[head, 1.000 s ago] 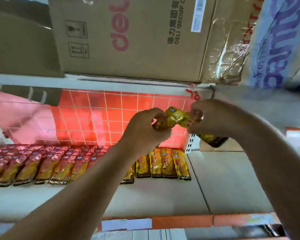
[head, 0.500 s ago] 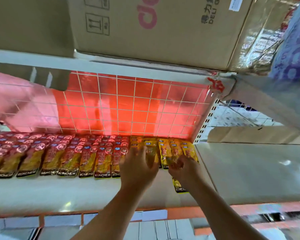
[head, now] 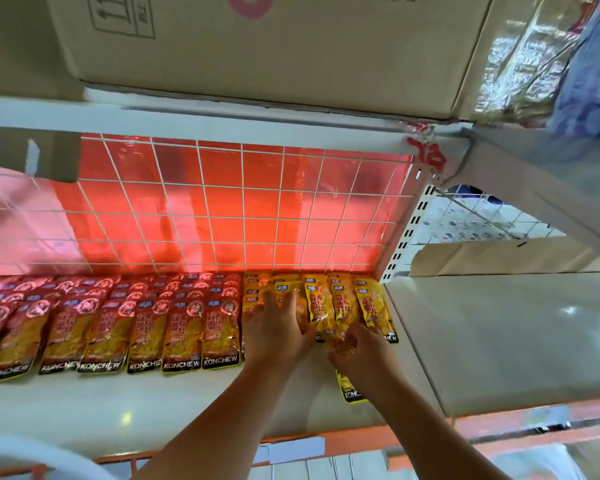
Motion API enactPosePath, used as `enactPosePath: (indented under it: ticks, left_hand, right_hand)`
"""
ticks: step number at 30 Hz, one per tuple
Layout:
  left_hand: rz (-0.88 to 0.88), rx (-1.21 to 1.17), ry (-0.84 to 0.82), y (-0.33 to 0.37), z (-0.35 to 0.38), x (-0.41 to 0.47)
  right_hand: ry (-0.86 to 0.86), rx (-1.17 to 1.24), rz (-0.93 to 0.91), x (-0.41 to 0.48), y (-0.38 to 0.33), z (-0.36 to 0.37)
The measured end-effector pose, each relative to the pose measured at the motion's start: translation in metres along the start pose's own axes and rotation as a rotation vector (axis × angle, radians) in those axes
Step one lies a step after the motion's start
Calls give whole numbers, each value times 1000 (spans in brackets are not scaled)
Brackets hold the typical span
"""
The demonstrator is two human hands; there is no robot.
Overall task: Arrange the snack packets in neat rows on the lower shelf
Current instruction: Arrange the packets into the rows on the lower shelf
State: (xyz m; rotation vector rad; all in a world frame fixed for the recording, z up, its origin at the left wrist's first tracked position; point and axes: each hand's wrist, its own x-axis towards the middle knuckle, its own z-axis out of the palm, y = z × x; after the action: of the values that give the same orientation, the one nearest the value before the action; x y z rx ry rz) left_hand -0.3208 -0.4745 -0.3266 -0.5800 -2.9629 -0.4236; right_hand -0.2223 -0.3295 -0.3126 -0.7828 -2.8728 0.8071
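Snack packets (head: 184, 327) line the back of the lower shelf (head: 153, 403) — my left hand (head: 278, 327) presses flat, fingers spread, on the yellow row (head: 374, 306). My right hand (head: 361, 348) curls on a loose yellow packet (head: 350, 391) lying lengthways beneath it, tail jutting frontward — it needs sliding back.

1. The scene is brightly and evenly lit; a red glow is passed through the foil behind the wire grid (head: 243, 216).
2. Small glare spots are seen on the white lower shelf (head: 125, 417), and a sheen is shown on the snack packets (head: 184, 327).
3. Only faint, soft shadows are cast.
4. Straight lines are bowed toward the edges, and the corners are blurred.
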Motion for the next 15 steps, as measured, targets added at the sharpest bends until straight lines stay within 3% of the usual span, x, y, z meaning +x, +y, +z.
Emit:
enactPosePath:
  ticks: [7, 11, 15]
  left_hand:
    - [10, -17, -4, -1, 11, 10]
    - [147, -22, 174, -18, 18, -2]
    - [284, 95, 146, -33, 28, -20]
  right_hand:
    - [2, 18, -20, 15, 3, 0]
    - [16, 17, -36, 23, -2, 5]
    - [104, -1, -52, 32, -13, 13]
